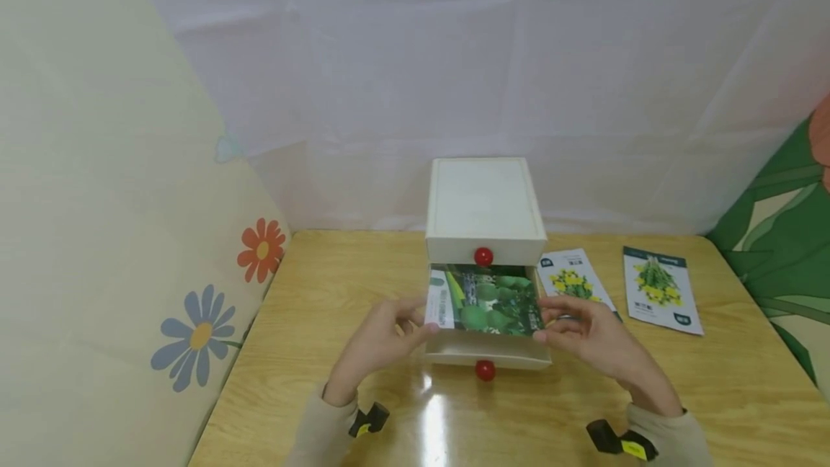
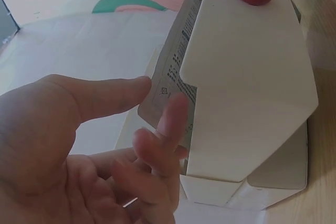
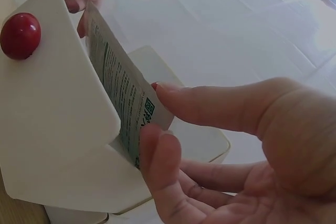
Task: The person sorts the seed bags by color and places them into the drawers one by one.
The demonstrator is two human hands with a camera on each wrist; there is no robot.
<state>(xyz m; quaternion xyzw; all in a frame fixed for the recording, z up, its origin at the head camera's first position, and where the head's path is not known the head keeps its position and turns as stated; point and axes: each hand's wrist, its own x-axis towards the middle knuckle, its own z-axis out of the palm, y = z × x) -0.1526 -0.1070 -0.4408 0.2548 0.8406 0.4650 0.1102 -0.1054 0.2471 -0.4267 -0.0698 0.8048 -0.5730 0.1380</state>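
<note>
Left hand point(image 1: 387, 331) and right hand point(image 1: 591, 335) each pinched 1 side of the green-fruit seed packet point(image 1: 485, 303), held tilted at the open lower drawer point(image 1: 488, 348); step appeared to be stowing; the next called for laying it flat inside.

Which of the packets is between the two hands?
The green-fruit packet, at the pulled-out drawer. The other two packets show yellow flowers and lie on the table.

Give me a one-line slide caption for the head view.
Left hand and right hand hold a green packet at the open lower drawer of a white cabinet.
</note>
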